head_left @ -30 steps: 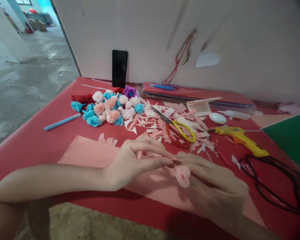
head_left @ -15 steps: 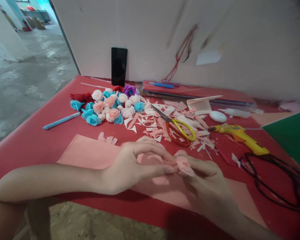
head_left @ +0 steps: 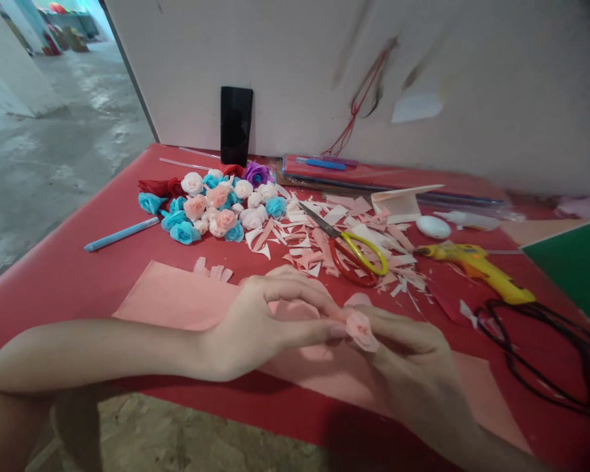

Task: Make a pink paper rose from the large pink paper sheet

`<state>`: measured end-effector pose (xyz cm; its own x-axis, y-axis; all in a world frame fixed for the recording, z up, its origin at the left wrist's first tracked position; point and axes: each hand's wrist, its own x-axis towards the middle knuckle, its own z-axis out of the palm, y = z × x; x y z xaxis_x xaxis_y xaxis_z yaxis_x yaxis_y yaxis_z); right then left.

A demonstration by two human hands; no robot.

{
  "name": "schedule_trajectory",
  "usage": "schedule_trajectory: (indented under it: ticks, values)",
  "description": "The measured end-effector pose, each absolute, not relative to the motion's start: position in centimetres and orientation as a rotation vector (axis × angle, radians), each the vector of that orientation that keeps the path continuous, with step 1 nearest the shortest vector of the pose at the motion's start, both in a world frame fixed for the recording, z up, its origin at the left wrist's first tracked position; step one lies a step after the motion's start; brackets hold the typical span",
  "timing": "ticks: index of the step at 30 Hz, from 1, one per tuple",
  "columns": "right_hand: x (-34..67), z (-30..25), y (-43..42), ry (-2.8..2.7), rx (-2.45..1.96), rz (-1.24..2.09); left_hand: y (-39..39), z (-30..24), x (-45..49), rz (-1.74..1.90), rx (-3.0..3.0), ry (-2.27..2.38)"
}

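A small pink paper rose [head_left: 361, 330] is held between my two hands, above pink paper sheets [head_left: 177, 298]. My left hand [head_left: 275, 318] comes from the left, its thumb and fingertips pinching the rose's near-left side. From the right, my right hand [head_left: 413, 357] has its thumb and forefinger closed on the flower; its other fingers are hidden. Beyond the hands lies a heap of pink and white paper scraps [head_left: 319, 239], with scissors [head_left: 347, 246] with one red and one yellow handle resting on it.
Blue, pink, white, red and purple paper roses [head_left: 216, 206] are heaped at the back left. A phone [head_left: 236, 124] leans against the wall. At right lie a yellow glue gun [head_left: 486, 265], its black cord [head_left: 506, 347], a white egg-shaped object [head_left: 433, 227] and a green sheet [head_left: 575, 269]. A blue pen [head_left: 122, 235] lies left.
The rose has turned slightly in my fingers, so its face shows more toward me. Both hands keep hold of it. The view has shifted a little.
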<state>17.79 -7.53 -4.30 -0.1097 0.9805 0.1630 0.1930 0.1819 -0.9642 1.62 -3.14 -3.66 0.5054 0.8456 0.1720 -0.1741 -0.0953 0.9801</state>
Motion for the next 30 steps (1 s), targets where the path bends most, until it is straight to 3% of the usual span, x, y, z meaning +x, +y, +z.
schedule_trajectory:
  ticks: [9, 16, 30]
  values:
    - [17.6, -3.9, -7.0, -1.733, -1.043, 0.540, -3.3, -3.8, 1.5, 0.984, 1.400, 0.597]
    - [17.9, -3.9, -7.0, -1.845, -0.973, 0.345, -3.4, -3.5, 1.4, 0.924, 1.330, 0.615]
    - [17.6, -4.2, -7.3, -1.741, -1.036, 0.416, -4.2, -3.5, 1.6, 0.809, 1.084, 0.596]
